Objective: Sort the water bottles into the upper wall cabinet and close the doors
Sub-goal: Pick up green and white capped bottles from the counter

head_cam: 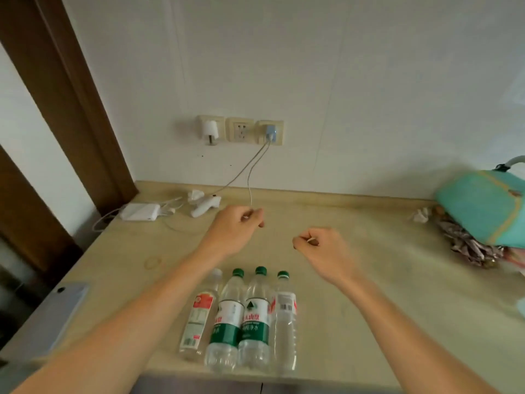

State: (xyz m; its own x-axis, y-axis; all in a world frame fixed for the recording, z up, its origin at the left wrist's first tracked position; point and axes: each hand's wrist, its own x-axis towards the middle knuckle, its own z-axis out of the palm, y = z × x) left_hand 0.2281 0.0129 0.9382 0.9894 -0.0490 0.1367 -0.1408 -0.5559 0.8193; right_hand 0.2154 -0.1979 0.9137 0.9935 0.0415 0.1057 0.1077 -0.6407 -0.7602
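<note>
Several clear water bottles stand in a row near the front edge of the beige counter. The leftmost has a red-and-white label and a white cap. Two middle ones carry green labels and green caps. The rightmost has a white label with a barcode and a green cap. My left hand and my right hand hover above the counter beyond the bottles, both curled into loose fists with nothing in them. The upper wall cabinet is out of view.
Wall sockets hold chargers with cables trailing down to a white power bank and a white device. A teal bag lies on crumpled things at the right. A grey slab rests at the left edge.
</note>
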